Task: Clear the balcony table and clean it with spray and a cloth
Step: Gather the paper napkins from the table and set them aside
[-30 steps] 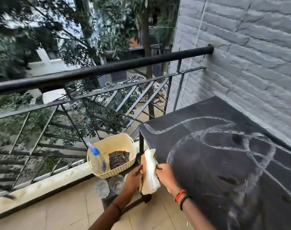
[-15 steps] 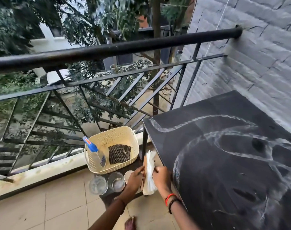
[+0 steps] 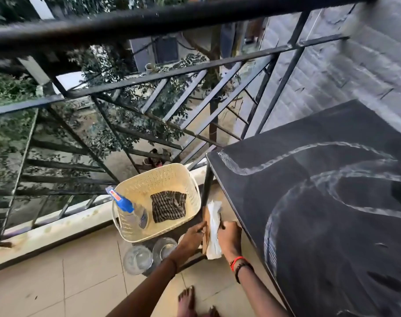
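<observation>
— Off the table's [image 3: 332, 138] left edge, down low: both your hands meet on a white cloth [image 3: 213, 225]. Clearing looks done; nothing stands on the top that I can see.

— Agreed. Your cleared stuff is on the floor side: cream basket [image 3: 158, 175] with the spray bottle [image 3: 129, 212] leaning in its left end and a dark checked cloth [image 3: 168, 207] flat in the middle. Two glass bowls [image 3: 137, 259] sit just in front of the basket.

— Spraying also looks done. White wet streaks curve over the dark top, not wiped out. So wiping is what you have left, most of it by my guess.

— Hands, quick. Your right hand [image 3: 229, 236] is curled round the white cloth, knuckles up, wrist with red and black bands [image 3: 238, 263] near the table edge.

— Your left hand [image 3: 191, 235] comes in from the left, fingers closed on a brown flat piece [image 3: 205, 234] pressed against the cloth. What that piece is, I can't tell.

— Both forearms reach forward and down, close together. The cloth hangs upright between your hands, below the top, not touching the streaks.

— Your bare foot [image 3: 185, 298] is on the tiles under your arms. The railing [image 3: 149, 21] is well behind the basket.
</observation>
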Demonstrator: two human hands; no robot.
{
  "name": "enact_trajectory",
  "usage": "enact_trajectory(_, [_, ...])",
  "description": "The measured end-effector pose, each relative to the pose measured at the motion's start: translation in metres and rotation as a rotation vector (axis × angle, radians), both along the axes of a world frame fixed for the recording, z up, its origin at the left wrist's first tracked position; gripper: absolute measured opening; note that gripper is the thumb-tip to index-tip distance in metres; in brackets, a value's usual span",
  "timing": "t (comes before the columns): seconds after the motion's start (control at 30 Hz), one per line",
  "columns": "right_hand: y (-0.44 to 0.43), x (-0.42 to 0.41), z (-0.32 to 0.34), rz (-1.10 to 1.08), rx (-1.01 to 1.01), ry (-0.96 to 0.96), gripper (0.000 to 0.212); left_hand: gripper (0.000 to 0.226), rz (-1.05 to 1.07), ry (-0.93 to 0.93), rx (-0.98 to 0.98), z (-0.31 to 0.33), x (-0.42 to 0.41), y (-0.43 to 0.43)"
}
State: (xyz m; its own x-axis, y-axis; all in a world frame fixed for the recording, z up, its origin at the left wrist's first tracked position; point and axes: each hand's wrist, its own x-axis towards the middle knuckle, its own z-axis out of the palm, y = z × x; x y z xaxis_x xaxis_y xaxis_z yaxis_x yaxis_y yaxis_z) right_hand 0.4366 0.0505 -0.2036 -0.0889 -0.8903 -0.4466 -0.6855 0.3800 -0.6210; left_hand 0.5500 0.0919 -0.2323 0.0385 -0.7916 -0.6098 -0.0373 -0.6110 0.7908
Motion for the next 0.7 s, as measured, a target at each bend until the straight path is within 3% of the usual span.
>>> enact_trajectory(0.23, [-0.018,0.008,-0.023,0.014,-0.005,0.063,0.038,0.040,0.109,-0.058,-0.045,0.000,0.018,-0.013])
enact_trajectory(0.4, [-0.024,0.021,-0.046,0.017,0.016,0.060,0.024,0.037,0.163,-0.030,-0.058,-0.010,0.025,-0.016])
enact_trajectory(0.7, [-0.025,0.025,-0.077,0.029,0.044,0.032,0.022,0.033,0.117,-0.072,-0.039,-0.026,0.029,-0.015])
